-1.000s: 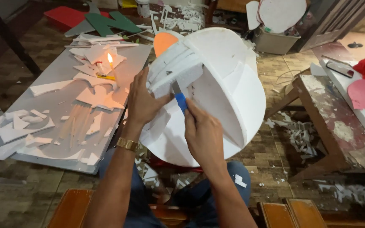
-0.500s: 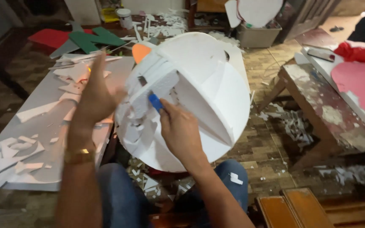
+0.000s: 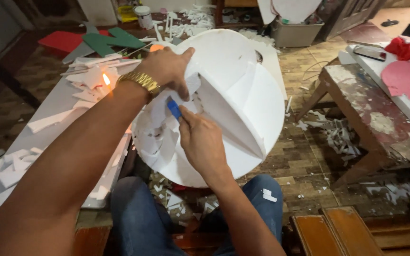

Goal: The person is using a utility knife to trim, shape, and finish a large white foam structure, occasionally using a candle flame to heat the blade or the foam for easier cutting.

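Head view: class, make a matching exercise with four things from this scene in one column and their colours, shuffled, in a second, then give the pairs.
Things:
1. foam ball
2. tool in the right hand
3. watch on the left hand
4. cut-out letter shapes on the floor

Colours:
A. green
B. gold
C. white
D. blue

Pairs: 1-C, 2-D, 3-B, 4-A

From my seat, my right hand (image 3: pixel 202 142) swallows all but the tip of the blue cutter (image 3: pixel 173 109), so I can't see its blade. My left hand (image 3: pixel 169 68) covers the foam sphere's (image 3: pixel 243 95) upper edge where it grips. The wooden bench (image 3: pixel 380 118) runs off the right edge.
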